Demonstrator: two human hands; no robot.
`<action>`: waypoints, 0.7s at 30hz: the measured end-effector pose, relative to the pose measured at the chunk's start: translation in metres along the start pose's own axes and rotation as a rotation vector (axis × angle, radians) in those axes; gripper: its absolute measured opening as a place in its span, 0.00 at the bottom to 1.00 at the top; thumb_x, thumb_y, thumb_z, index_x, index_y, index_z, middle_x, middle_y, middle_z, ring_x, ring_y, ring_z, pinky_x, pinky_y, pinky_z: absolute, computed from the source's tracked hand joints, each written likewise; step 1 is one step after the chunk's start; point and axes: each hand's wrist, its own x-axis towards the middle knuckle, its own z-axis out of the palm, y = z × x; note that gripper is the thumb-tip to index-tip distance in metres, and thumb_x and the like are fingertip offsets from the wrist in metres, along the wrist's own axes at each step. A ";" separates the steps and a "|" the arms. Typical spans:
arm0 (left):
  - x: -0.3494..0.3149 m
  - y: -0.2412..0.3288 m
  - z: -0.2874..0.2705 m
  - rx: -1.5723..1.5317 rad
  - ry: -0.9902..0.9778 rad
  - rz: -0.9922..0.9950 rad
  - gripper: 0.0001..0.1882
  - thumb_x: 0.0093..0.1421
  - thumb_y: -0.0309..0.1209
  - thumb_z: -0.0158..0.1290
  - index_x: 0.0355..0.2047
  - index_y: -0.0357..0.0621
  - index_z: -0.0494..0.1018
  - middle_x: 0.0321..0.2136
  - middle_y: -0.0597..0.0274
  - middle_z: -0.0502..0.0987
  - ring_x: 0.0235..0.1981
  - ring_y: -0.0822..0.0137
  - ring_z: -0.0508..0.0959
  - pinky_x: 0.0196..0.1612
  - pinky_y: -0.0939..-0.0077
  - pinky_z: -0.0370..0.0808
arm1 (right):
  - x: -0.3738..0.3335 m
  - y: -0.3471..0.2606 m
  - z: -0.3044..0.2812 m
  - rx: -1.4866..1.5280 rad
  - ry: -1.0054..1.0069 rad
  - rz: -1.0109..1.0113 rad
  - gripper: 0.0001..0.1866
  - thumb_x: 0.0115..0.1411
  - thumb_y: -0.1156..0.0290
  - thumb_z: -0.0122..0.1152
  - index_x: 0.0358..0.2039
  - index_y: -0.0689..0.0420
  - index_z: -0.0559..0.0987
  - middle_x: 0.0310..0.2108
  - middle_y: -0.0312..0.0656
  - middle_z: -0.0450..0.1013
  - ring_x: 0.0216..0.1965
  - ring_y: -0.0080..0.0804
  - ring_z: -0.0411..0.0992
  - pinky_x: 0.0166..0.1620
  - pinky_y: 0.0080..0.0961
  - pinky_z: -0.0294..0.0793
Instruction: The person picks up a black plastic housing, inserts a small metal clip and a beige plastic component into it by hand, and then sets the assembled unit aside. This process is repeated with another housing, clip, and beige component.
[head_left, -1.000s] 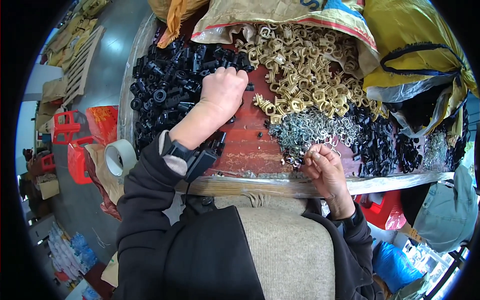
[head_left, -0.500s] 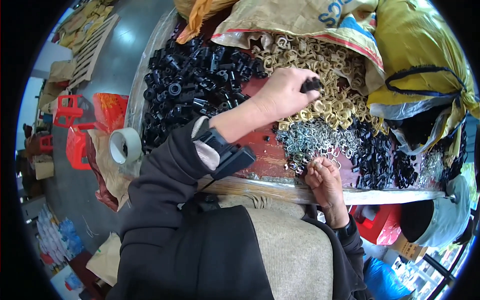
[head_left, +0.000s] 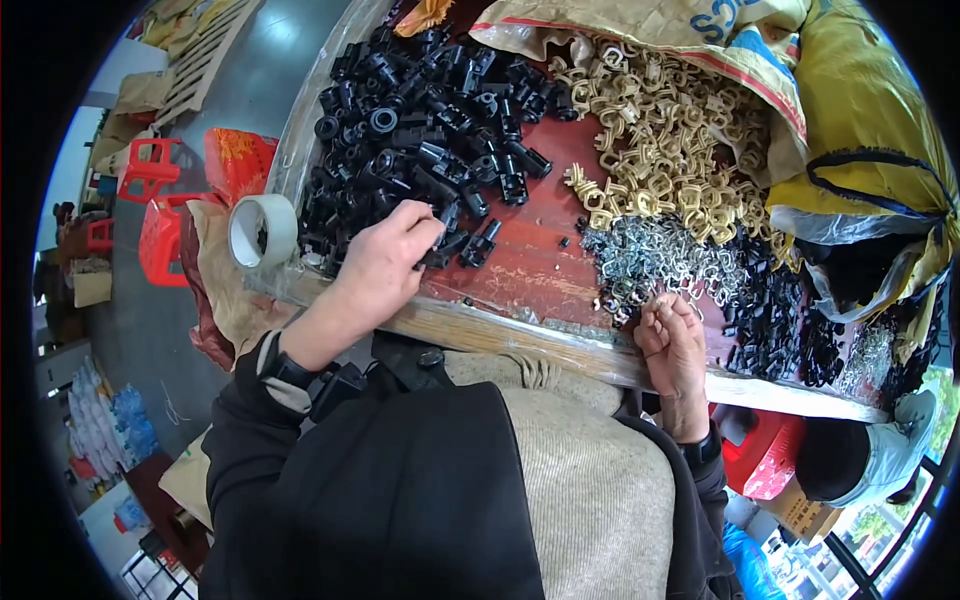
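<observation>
1. Landmark for this report: the heap of silver metal clips (head_left: 665, 260), lying on the red tabletop (head_left: 535, 268) toward its near edge.
2. Left hand (head_left: 390, 255): well to the left of the clip heap, fingers bent downward at the near side of the black plastic fittings (head_left: 425, 130). The fingertips are at or against a dark fitting; from where I stand I cannot tell whether it is grasped.
3. Right hand (head_left: 675, 345): just on the near side of the clip heap, over the table edge, palm turned up. Fingers are curled in, with the thumb against them. I cannot tell whether something small is pinched there.
4. Black plastic fittings: a broad, jumbled pile to the left of the clip heap and reaching farther back. A few lie loose near the left hand.
5. Tan plastic buckles (head_left: 670, 150): piled directly behind the clip heap, touching it.
6. Small black pieces (head_left: 762, 315): against the clip heap's right side.
7. Yellow woven sack (head_left: 870, 85): behind and right of the clip heap.
8. Tape roll (head_left: 282, 232): far left of the clip heap, on its side.
</observation>
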 end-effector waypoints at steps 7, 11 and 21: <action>-0.002 -0.005 0.010 0.110 0.006 -0.053 0.17 0.38 0.16 0.47 0.33 0.40 0.67 0.35 0.55 0.64 0.28 0.56 0.72 0.29 0.69 0.71 | -0.003 0.003 -0.004 -0.002 0.014 -0.032 0.04 0.55 0.73 0.47 0.27 0.59 0.69 0.20 0.35 0.65 0.13 0.15 0.53 0.18 0.12 0.53; 0.000 -0.004 0.011 0.156 -0.008 -0.073 0.17 0.38 0.16 0.47 0.32 0.40 0.66 0.35 0.55 0.63 0.28 0.56 0.72 0.29 0.68 0.71 | -0.002 0.003 -0.003 0.001 0.027 -0.040 0.04 0.55 0.73 0.47 0.27 0.59 0.69 0.20 0.35 0.65 0.14 0.16 0.54 0.19 0.12 0.53; 0.009 -0.007 0.008 0.194 -0.084 -0.045 0.13 0.37 0.17 0.48 0.28 0.40 0.66 0.32 0.57 0.62 0.28 0.58 0.72 0.28 0.68 0.72 | 0.000 0.004 -0.005 0.041 0.003 -0.039 0.03 0.55 0.73 0.47 0.27 0.59 0.69 0.21 0.36 0.66 0.15 0.16 0.55 0.20 0.12 0.55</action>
